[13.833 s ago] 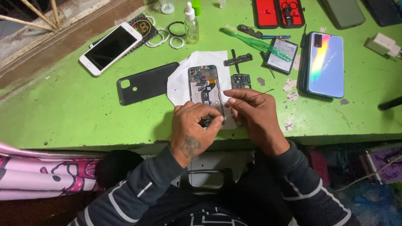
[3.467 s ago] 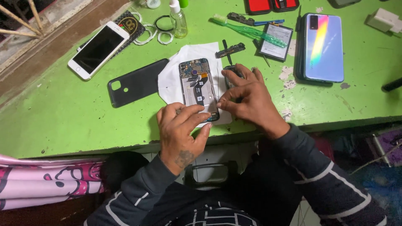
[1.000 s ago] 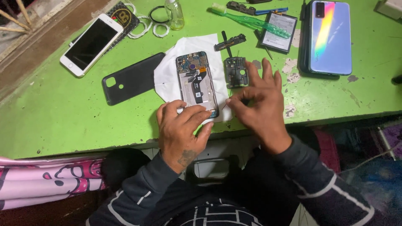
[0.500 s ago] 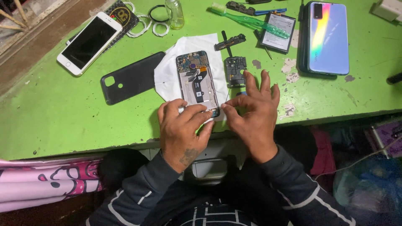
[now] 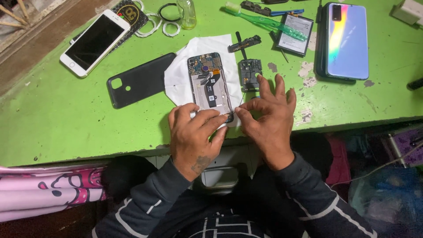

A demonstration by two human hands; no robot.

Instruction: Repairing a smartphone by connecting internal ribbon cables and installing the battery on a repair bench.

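Observation:
An opened phone (image 5: 209, 81) lies back-up with its circuit boards exposed, on a white sheet (image 5: 178, 72) on the green table (image 5: 66, 119). My left hand (image 5: 194, 134) grips the phone's near end, fingers pressing on it. My right hand (image 5: 269, 119) is at the phone's lower right corner. Its thumb and forefinger pinch what looks like a thin dark tool, and the other fingers are spread. One of those fingertips touches a small black inner cover piece (image 5: 249, 72) beside the phone.
A black back cover (image 5: 141, 79) lies left of the sheet, with a white smartphone (image 5: 94, 42) beyond it. A black bracket (image 5: 244, 43), a battery (image 5: 296, 33), a green toothbrush (image 5: 260, 22) and a blue iridescent phone (image 5: 347, 39) sit at the far right. A small bottle (image 5: 187, 13) stands at the back.
My right hand drew back from beside the small black cover piece to the phone's lower right corner, its thumb and forefinger pinched. My left hand stayed on the phone's near end.

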